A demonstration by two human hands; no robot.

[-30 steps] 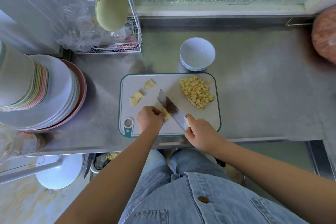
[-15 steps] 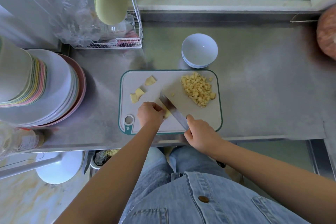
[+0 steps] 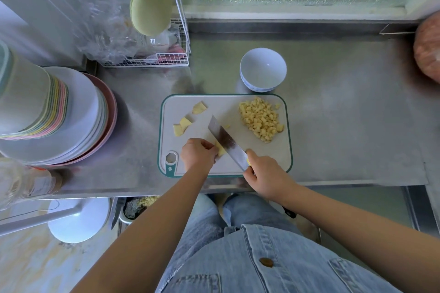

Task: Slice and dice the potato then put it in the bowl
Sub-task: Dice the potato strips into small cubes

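Nothing here reads as text. The bottle (image 3: 26, 183) at the left edge carries a label, but it is blurred beyond reading. The cutting board (image 3: 281, 162) shows a small moulded mark under its hanging hole, too small to make out. The bowl (image 3: 262, 69) has a faint blue pattern round its outer wall, no letters or numbers legible.

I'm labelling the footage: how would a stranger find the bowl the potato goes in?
Start at the white, green-rimmed cutting board on the steel counter. Just beyond its far edge stands a small white round bowl, empty. The stacked plates sit far left.
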